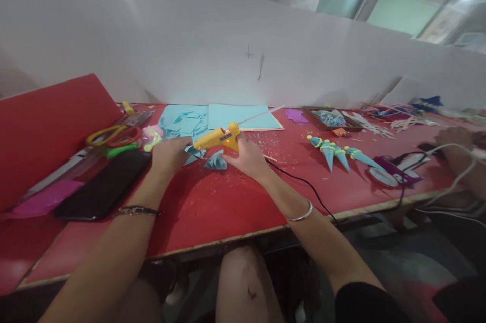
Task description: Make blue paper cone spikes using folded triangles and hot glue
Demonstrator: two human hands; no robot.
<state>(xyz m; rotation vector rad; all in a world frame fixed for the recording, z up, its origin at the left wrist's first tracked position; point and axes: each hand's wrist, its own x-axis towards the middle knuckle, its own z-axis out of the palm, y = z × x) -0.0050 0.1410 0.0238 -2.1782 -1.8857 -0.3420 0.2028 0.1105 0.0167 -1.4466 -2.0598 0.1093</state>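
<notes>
A yellow glue gun (216, 139) with a clear glue stick at its back is held in my right hand (248, 157), its nozzle pointing left. My left hand (172, 153) is closed around a small blue paper piece (193, 150) right at the nozzle tip. Just below the gun, a folded blue paper piece (216, 161) lies on the red table (197, 216). Behind my hands, cut blue pieces (186, 123) are scattered on a blue sheet, beside a stack of light blue sheets (239, 116).
A black phone (106, 184), scissors (110, 135) and a pink item (47, 199) lie at the left. Blue cones with yellow trim (330, 153), a brown tray (332, 119) and a tape roll (383, 177) sit rightward. Another person's hand (455, 138) rests far right.
</notes>
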